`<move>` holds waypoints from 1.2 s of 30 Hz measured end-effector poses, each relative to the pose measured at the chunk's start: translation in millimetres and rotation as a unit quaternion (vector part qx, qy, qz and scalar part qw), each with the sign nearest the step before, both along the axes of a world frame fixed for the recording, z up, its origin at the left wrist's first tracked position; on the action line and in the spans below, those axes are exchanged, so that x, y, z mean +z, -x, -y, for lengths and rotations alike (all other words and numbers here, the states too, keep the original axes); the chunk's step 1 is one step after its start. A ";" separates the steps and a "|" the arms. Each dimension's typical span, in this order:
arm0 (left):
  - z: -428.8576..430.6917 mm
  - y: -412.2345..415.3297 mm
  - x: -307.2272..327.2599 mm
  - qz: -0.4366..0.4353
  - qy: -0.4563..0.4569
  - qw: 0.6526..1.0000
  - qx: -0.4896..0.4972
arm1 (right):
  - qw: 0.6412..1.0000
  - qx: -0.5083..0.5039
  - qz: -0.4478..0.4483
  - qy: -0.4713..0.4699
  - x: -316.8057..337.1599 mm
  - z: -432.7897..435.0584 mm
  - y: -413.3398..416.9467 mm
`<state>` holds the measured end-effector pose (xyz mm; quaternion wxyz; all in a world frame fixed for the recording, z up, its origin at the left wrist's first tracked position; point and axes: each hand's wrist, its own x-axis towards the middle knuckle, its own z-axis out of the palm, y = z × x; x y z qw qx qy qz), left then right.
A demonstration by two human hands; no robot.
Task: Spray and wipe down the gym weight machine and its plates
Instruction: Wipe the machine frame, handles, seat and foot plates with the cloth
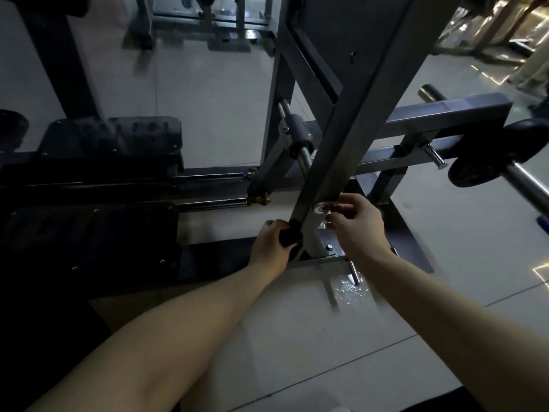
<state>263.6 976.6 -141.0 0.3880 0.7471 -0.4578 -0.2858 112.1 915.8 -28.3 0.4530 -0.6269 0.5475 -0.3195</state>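
The weight machine's grey diagonal beam slants down to its base frame on the floor. My left hand grips a dark cloth against the low end of this beam. My right hand is on the beam's other side, thumb and fingers curled beside a round silver bolt cap. Whether they pinch anything is hidden in shadow. A black weight plate sits on a chrome bar at the right.
Black footplates and dark rails fill the left. A wet patch shines on the pale tile floor just behind the base frame, next to a short chrome peg. More machine frames stand at the back.
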 end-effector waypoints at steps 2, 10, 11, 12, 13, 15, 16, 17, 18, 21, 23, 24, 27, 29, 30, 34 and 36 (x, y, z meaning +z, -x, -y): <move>-1.4 -2.1 15.6 0.046 -0.004 0.999 -0.007 | 1.000 -0.005 -0.011 -0.016 -2.4 -1.3 0.0; -31.2 -47.2 80.6 0.100 -0.012 0.994 -0.039 | 0.968 0.166 -0.138 -0.126 -1.8 -30.8 -20.6; -33.5 -50.2 91.7 0.109 -0.023 0.993 -0.043 | 0.966 0.188 -0.141 -0.111 1.0 -33.5 -25.9; -35.6 -52.6 102.9 0.116 -0.036 0.991 -0.047 | 0.964 0.204 -0.135 -0.102 5.3 -36.1 -31.9; -38.5 -55.0 114.0 0.121 -0.047 0.990 -0.051 | 0.965 0.214 -0.122 -0.096 9.4 -38.6 -37.2; -45.6 -59.9 137.1 0.109 -0.066 0.990 -0.057 | 0.966 0.224 -0.096 -0.086 16.5 -45.6 -47.2; -50.1 -63.5 148.0 0.099 -0.074 0.991 -0.058 | 0.968 0.222 -0.082 -0.089 19.2 -50.4 -52.0; -55.6 -67.8 159.4 0.097 -0.082 0.990 -0.059 | 0.969 0.218 -0.070 -0.087 21.3 -54.9 -57.2; -59.9 -71.8 168.7 0.096 -0.091 0.990 -0.058 | 0.970 0.217 -0.062 -0.084 23.6 -59.7 -61.4; -80.6 -89.3 186.3 0.080 -0.106 0.990 -0.046 | 0.970 0.226 -0.003 -0.093 29.4 -75.5 -73.7; -94.5 -103.9 187.8 0.056 -0.107 0.992 -0.031 | 0.963 0.235 0.048 -0.120 36.6 -88.4 -78.4; -101.5 -110.2 188.0 0.042 -0.105 0.993 -0.024 | 0.961 0.236 0.064 -0.132 40.9 -94.8 -79.6; -120.2 -125.1 186.0 -0.007 -0.098 0.995 -0.025 | 0.960 0.214 0.090 -0.159 55.4 -110.2 -81.3; -129.2 -130.1 185.5 -0.038 -0.091 0.994 -0.040 | 0.948 0.221 0.112 -0.199 70.1 -115.4 -83.3; -131.9 -130.6 185.9 -0.056 -0.088 0.994 -0.045 | 0.937 0.236 0.123 -0.227 76.7 -115.3 -84.5; -124.7 -132.3 194.6 -0.085 -0.053 0.995 -0.031 | 0.909 0.290 0.143 -0.264 100.5 -109.6 -92.1; -116.3 -136.7 198.0 -0.056 -0.048 0.997 -0.016 | 0.917 0.275 0.150 -0.247 105.3 -107.1 -98.2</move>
